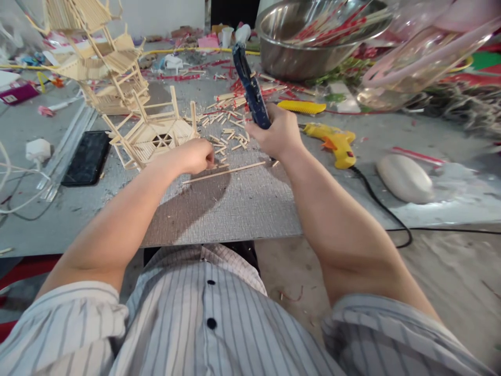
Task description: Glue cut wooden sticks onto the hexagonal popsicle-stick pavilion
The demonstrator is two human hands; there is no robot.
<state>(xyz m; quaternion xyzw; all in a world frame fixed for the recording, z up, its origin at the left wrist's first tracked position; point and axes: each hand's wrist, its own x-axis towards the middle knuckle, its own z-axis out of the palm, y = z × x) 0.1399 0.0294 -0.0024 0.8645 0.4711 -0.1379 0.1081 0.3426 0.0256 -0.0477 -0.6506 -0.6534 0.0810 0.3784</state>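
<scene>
My right hand (279, 128) is wrapped around a long dark blue tool (254, 94) with pale specks. The tool rises away from me, and a small dark tip shows under the hand; its exact kind is unclear. My left hand (198, 155) is closed low over the table, fingertips together near small stick pieces; what they hold is hidden. In front of both hands lies one long thin wooden stick (229, 171). Short cut stick pieces (230, 137) are scattered beyond it. Beside my left hand stands a low hexagonal stick frame (156, 133) with upright posts.
A tiered stick tower (105, 68) stands at back left, near a black phone (86, 158). At right are a yellow glue gun (336, 143) with a black cord, a yellow-handled item (301, 107) and a whitish rounded object (405, 177). A metal bowl (274, 55) holds red-marked sticks.
</scene>
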